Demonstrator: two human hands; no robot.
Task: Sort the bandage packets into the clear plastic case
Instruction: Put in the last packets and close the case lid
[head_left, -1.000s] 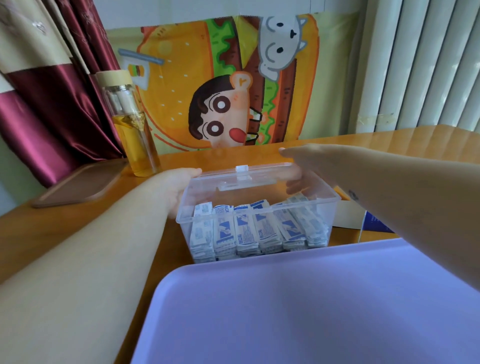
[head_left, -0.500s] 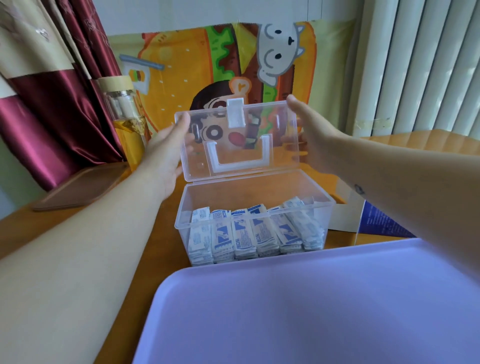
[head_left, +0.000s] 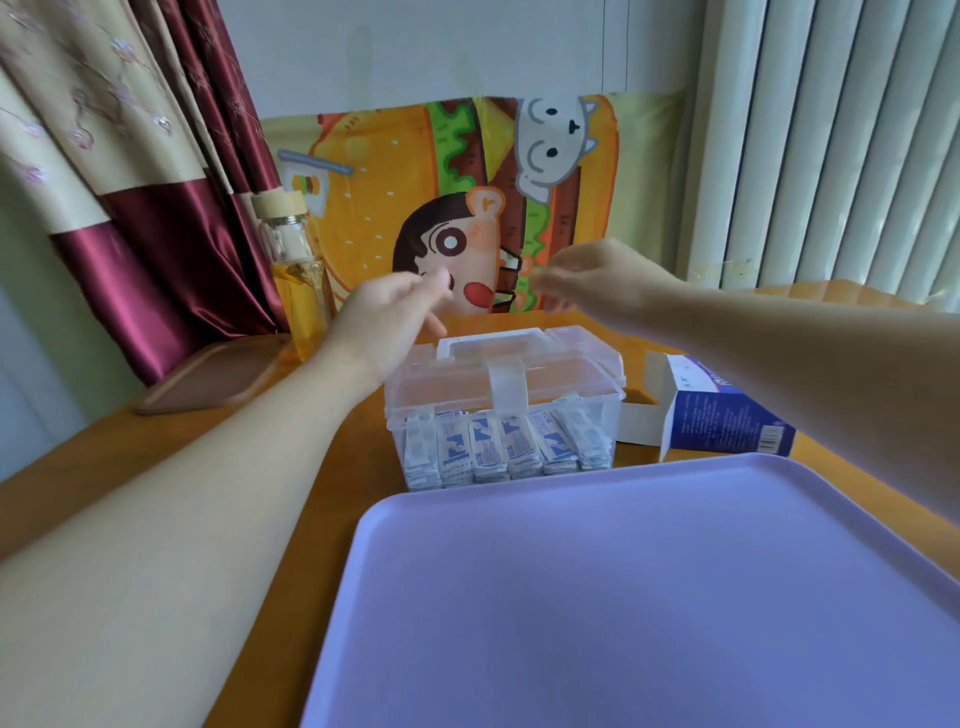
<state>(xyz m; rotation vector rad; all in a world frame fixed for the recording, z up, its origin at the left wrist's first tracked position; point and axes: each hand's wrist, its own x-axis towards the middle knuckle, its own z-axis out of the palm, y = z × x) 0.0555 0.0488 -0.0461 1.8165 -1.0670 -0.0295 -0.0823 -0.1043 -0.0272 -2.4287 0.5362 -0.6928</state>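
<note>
Head view showed the case (head_left: 504, 415) on the table (head_left: 332, 499), just behind the purple tray (head_left: 623, 597). Its lid (head_left: 519, 364) lay flat on the body, and the latch (head_left: 506, 389) hung over the middle of the front wall; whether it was clicked in, I could not tell. The packets (head_left: 498, 449) stood upright inside in one row against the front wall. The row ran from left to right, the same as the long axis of the case. No packet was visible on the tray or on the table.

The left hand (head_left: 384, 317) hovered above the back left corner of the lid, and the right hand (head_left: 602, 283) above the back right part, a little higher. Both were blurred. Their fingers were loosely bent and seemed to hold nothing. Whether the left wrist touched the lid corner, I could not tell.

From both hands the latch lay lower and nearer to the person, between them; the right fingertips (head_left: 543, 286) looked slightly nearer to its line. In my judgement the sorting was almost finished, and what remained was to press the latch, which needs a hand to come down over the lid toward the body.

An open box (head_left: 727, 421) lay just right of the case, and a bottle (head_left: 293, 270) stood behind on the left.
</note>
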